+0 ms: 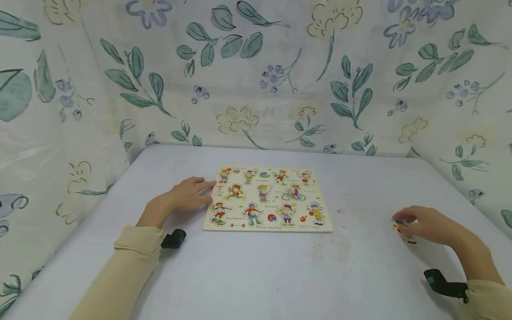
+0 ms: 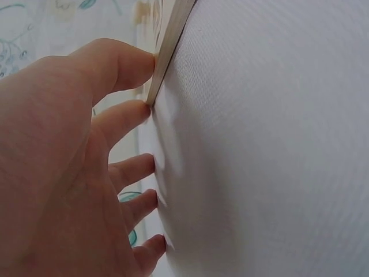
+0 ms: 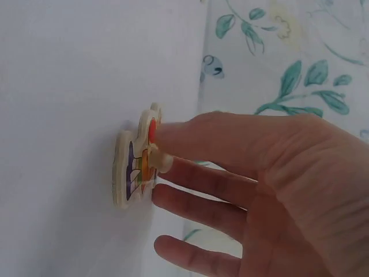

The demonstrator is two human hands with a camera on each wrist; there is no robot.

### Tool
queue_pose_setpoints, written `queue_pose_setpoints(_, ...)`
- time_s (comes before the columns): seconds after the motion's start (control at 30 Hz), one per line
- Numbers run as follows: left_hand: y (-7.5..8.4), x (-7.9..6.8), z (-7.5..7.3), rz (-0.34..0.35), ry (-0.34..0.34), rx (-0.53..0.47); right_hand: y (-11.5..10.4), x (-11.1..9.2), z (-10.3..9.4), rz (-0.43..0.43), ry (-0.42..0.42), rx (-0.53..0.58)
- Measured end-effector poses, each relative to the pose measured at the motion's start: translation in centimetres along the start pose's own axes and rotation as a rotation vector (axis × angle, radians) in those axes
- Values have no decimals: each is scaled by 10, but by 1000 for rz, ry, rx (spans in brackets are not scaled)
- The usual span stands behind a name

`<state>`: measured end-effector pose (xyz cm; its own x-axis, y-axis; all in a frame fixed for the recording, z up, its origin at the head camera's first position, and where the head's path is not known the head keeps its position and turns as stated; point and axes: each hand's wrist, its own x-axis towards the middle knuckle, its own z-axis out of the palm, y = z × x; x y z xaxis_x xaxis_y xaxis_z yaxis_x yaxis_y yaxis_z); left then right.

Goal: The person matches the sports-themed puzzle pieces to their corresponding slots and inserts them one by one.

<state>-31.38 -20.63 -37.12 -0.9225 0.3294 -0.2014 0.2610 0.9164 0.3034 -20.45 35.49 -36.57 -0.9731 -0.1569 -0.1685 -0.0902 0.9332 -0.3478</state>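
A wooden peg puzzle board with several sports figures in coloured clothes lies flat on the white table. My left hand rests at its left side; in the left wrist view the thumb and forefinger touch the board's edge, the other fingers spread out toward the tabletop. Far to the right, my right hand pinches a figure-shaped puzzle piece. The right wrist view shows this puzzle piece with its small round knob beside the thumb and forefinger. Whether it still touches the table, I cannot tell.
The white tabletop extends around the board and between the hands, with a few faint stains right of the board. A floral-print cloth stands behind the table and along both sides. Each wrist wears a black camera mount.
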Motion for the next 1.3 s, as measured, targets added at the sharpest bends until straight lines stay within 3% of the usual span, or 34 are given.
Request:
queue_pose_setpoints(0.57, -2, 2, 4, -17, 11, 6, 6, 1, 5, -22, 99, -7)
queue_pose_setpoints(1.3, 1, -2, 2, -13, 18, 10, 3, 1, 8, 13, 117, -8)
